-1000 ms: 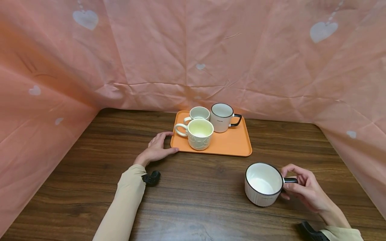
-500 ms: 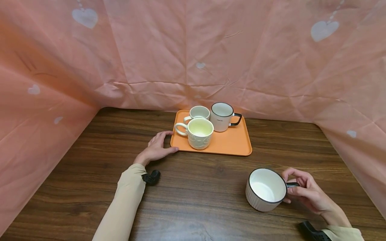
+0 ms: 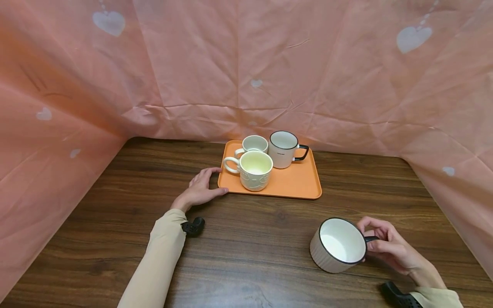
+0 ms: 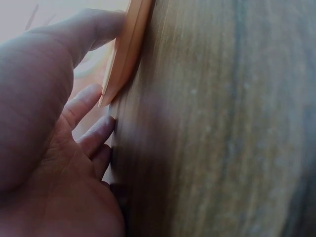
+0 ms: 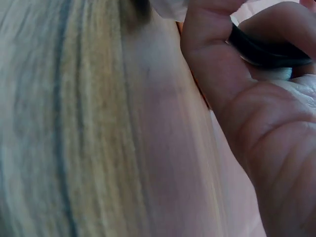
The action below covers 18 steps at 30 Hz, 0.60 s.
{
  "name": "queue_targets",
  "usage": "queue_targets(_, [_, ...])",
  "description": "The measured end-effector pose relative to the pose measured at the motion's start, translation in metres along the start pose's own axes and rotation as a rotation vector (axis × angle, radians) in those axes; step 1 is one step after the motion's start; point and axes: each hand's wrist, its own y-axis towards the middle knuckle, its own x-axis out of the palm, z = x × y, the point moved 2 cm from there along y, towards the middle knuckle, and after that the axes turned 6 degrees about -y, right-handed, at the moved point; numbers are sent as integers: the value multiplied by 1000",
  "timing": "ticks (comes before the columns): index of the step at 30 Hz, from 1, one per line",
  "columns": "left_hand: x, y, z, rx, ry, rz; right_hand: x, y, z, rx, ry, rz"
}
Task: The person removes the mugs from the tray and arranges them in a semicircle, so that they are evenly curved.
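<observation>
Right hand point(image 3: 393, 250): fingers curled round the black handle point(image 3: 371, 238) of the ribbed white mug point(image 3: 338, 245), thumb on top; the right wrist view shows that handle point(image 5: 264, 49) pinched against the palm.
Mug position: near the front right of the wooden table point(image 3: 269, 239), tilted with its mouth turned up and toward the left, well apart from the orange tray point(image 3: 296, 184); whether its base touches the wood I cannot tell.
Handling: glazed ceramic, so likely stiff, fairly heavy, smooth and breakable if knocked; it looks empty.
Best hold: the handle loop, or the ribbed wall for a firmer grip.
Left hand point(image 3: 200, 190): fingers relaxed, flat on the table, thumb and fingertips touching the tray's near left corner point(image 4: 121, 64).
On the tray: three mugs, namely a cream one point(image 3: 254, 171), a small one point(image 3: 253, 144) and a black-rimmed one point(image 3: 283, 149), close together.
</observation>
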Motion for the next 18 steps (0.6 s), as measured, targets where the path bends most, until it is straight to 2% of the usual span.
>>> queue_targets(7, [1, 2, -1, 0, 7, -2, -3, -4, 1, 30, -96, 67])
queue_targets(18, [0, 1, -3, -6, -1, -4, -4, -3, 1, 57, -80, 57])
